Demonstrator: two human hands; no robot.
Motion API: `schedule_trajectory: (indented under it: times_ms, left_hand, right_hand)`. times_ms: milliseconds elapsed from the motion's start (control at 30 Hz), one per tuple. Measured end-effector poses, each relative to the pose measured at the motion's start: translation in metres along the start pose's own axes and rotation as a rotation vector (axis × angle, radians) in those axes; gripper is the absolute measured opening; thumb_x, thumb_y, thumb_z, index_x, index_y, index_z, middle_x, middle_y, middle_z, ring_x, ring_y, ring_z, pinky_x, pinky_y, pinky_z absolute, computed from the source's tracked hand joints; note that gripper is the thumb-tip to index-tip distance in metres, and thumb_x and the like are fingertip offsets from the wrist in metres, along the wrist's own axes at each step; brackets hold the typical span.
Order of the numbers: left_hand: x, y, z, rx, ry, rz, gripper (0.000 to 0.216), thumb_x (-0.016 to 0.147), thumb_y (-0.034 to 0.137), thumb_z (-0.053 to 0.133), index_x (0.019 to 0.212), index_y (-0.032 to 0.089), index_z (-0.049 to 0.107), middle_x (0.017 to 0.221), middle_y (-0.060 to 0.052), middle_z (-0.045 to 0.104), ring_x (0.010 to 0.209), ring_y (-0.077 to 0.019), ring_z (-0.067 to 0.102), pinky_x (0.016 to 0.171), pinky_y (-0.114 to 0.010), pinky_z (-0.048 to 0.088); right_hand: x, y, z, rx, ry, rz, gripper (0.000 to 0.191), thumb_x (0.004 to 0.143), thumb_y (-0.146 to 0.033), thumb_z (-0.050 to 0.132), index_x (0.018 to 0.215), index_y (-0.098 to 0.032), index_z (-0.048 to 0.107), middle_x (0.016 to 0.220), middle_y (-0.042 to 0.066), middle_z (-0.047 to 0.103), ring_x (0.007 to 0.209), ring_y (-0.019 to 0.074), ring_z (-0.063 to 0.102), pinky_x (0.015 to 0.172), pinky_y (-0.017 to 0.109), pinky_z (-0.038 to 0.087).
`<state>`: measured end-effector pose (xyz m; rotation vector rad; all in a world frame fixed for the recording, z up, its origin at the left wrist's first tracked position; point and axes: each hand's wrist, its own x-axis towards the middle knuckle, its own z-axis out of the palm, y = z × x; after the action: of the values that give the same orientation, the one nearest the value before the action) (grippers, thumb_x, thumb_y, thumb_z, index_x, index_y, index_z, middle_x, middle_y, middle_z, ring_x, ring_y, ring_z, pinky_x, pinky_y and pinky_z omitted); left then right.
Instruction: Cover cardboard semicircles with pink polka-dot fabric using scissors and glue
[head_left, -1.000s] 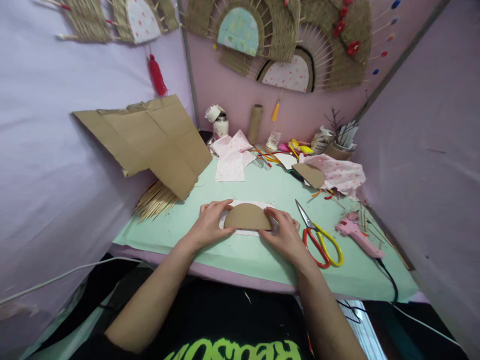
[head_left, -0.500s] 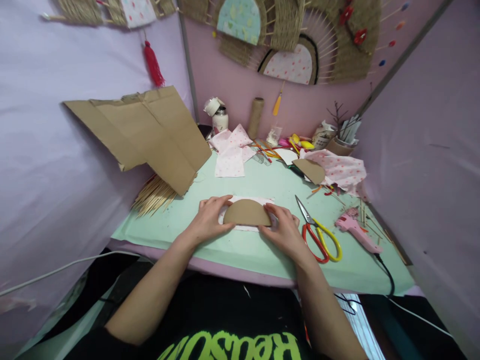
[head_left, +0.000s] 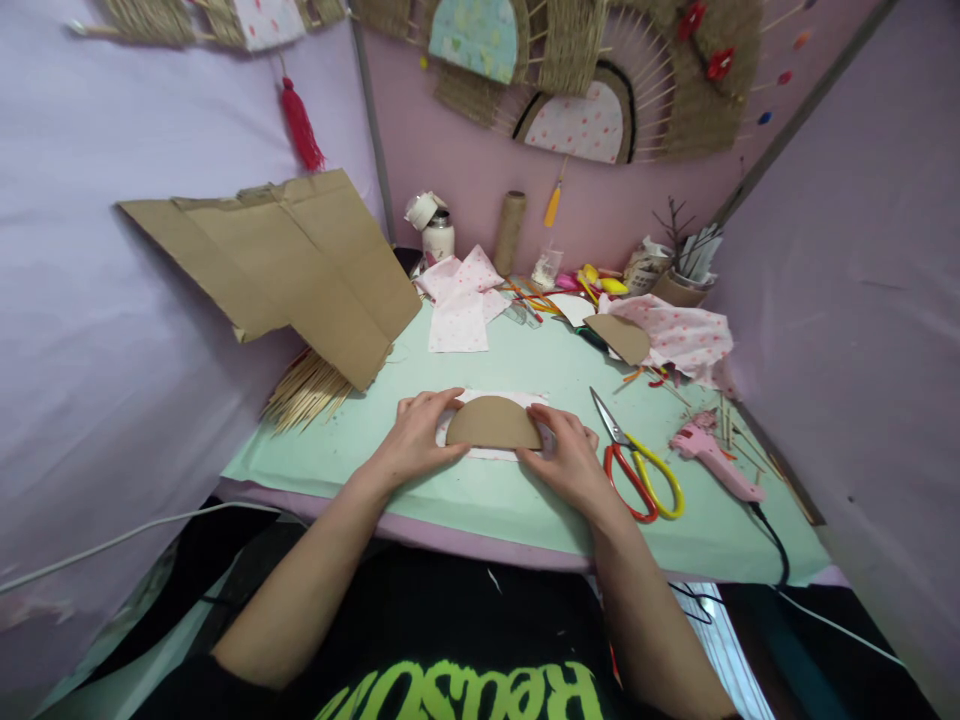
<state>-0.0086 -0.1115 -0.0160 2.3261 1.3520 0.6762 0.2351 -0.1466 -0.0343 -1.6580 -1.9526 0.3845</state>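
A half-round piece of brown cardboard lies on a pale dotted cloth near the table's front edge, its straight side toward me. My left hand grips the cardboard's left end, thumb at the lower corner and fingers at the curved side. At the opposite end my right hand holds it the same way. The cloth shows as a narrow strip behind and in front of the cardboard. Just right of my right hand lie open-bladed scissors with one red and one yellow handle.
A pink glue gun with a black cord lies at the right. At the left, a large cardboard sheet leans over a bundle of thin sticks. Dotted cloth, another cardboard half-round and a twine roll are at the back.
Both hands keep the same hold on the cardboard, which stays in place on the cloth. Only the camera view has shifted slightly.
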Motion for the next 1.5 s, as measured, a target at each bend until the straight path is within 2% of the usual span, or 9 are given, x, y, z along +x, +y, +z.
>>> schedule_trajectory:
  times_ms: [333,433,500,633,700,767,933,1133,1500]
  left_hand:
    - [0.0,0.001,0.001,0.018,-0.007,0.001,0.067,0.072,0.037,0.065,0.132,0.026,0.038,0.12,-0.004,0.061,0.115,-0.0268,0.047,0.096,-0.042,0.03]
    - [-0.001,0.001,0.0,0.028,-0.004,-0.001,0.067,0.071,0.037,0.065,0.132,0.026,0.038,0.122,-0.005,0.059,0.116,-0.027,0.047,0.097,-0.042,0.031]
    - [-0.002,0.001,-0.001,0.04,0.022,0.02,0.066,0.071,0.037,0.064,0.132,0.025,0.041,0.128,-0.007,0.055,0.119,-0.0279,0.046,0.098,-0.043,0.031]
    - [-0.003,0.006,0.0,0.082,0.077,0.19,0.044,0.082,0.025,0.052,0.125,0.023,0.051,0.136,-0.008,0.051,0.126,-0.0243,0.044,0.102,-0.042,0.029]
    - [-0.001,0.008,0.001,0.114,0.018,0.303,0.038,0.085,0.02,0.045,0.121,0.022,0.056,0.135,-0.007,0.052,0.128,-0.0215,0.043,0.105,-0.042,0.027]
    - [0.0,0.01,0.003,0.15,-0.076,0.374,0.037,0.086,0.021,0.043,0.121,0.021,0.057,0.135,-0.007,0.052,0.13,-0.0211,0.042,0.109,-0.043,0.023]
    - [0.002,0.011,0.003,0.174,-0.211,0.349,0.042,0.091,0.028,0.038,0.128,0.017,0.053,0.136,-0.008,0.052,0.131,-0.0199,0.04,0.114,-0.043,0.017]
    - [0.004,0.008,0.003,0.139,-0.266,0.304,0.041,0.092,0.029,0.037,0.128,0.018,0.054,0.137,-0.008,0.05,0.13,-0.0191,0.042,0.114,-0.043,0.016]
    - [0.009,0.004,0.002,0.077,-0.306,0.356,0.041,0.091,0.028,0.038,0.129,0.021,0.052,0.134,-0.006,0.054,0.131,-0.0196,0.04,0.113,-0.046,0.017]
  right_hand:
    - [0.0,0.0,0.0,-0.019,-0.015,-0.003,0.049,0.074,-0.037,0.057,0.121,-0.026,0.05,0.121,0.009,0.058,0.118,0.0295,0.046,0.093,0.046,0.031]
    - [0.0,0.0,-0.001,-0.025,-0.003,-0.017,0.055,0.073,-0.037,0.059,0.125,-0.026,0.047,0.127,0.009,0.056,0.12,0.0294,0.044,0.094,0.047,0.031]
    - [-0.001,-0.001,-0.003,-0.026,0.03,-0.064,0.056,0.075,-0.036,0.059,0.128,-0.024,0.045,0.134,0.01,0.051,0.123,0.0284,0.042,0.095,0.045,0.031]
    - [-0.002,-0.009,-0.006,-0.053,0.05,-0.239,0.039,0.085,-0.03,0.051,0.123,-0.023,0.052,0.137,0.008,0.05,0.126,0.0243,0.042,0.1,0.043,0.029]
    - [-0.003,-0.013,-0.006,-0.079,0.014,-0.309,0.036,0.088,-0.028,0.046,0.123,-0.023,0.054,0.133,0.009,0.054,0.125,0.0236,0.045,0.102,0.045,0.026]
    - [-0.003,-0.016,-0.004,-0.101,-0.024,-0.356,0.037,0.09,-0.027,0.044,0.125,-0.023,0.054,0.132,0.009,0.056,0.125,0.0235,0.046,0.104,0.047,0.023]
    - [-0.003,-0.015,0.001,-0.143,-0.081,-0.389,0.038,0.093,-0.027,0.039,0.126,-0.022,0.056,0.134,0.008,0.054,0.129,0.0219,0.044,0.11,0.047,0.019]
    - [-0.002,-0.013,0.002,-0.166,-0.122,-0.379,0.038,0.093,-0.029,0.039,0.127,-0.021,0.055,0.134,0.007,0.054,0.129,0.0209,0.044,0.112,0.048,0.017]
    - [-0.002,-0.013,0.0,-0.134,-0.133,-0.35,0.037,0.094,-0.027,0.039,0.127,-0.024,0.055,0.132,0.006,0.056,0.128,0.0199,0.045,0.112,0.053,0.016]
